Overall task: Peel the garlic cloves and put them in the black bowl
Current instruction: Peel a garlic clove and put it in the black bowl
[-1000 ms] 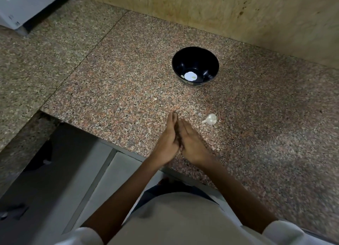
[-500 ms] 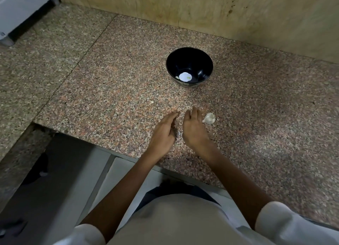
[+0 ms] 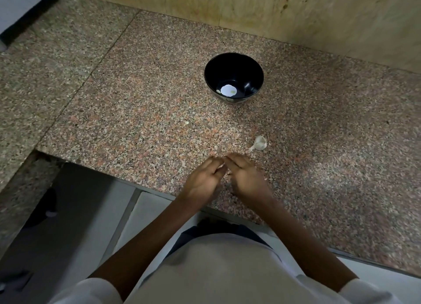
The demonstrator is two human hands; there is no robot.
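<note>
Count: one black bowl (image 3: pixel 248 74), one garlic clove (image 3: pixel 259 143), one left hand (image 3: pixel 202 181), one right hand (image 3: pixel 246 179). The bowl stands on the desk (image 3: pixel 159 121), well beyond the hands. The clove lies near the right hand, apart from it. Curled fingertips of both hands meet. Blur hides the grip, so whether it holds anything cannot be told. The pale spot (image 3: pixel 229 90) in the bowl cannot be identified. Half a second earlier, the right fingertips lay just beside the clove.

Person wearing a white short-sleeved shirt (image 3: pixel 216 269), left sleeve (image 3: pixel 91 292) and right sleeve (image 3: pixel 364 292) ending on the upper arms, left hand (image 3: pixel 202 183) and right hand (image 3: pixel 247 178) showing bare, dark navy garment (image 3: pixel 214 227) peeking out below the shirt's hem
</note>
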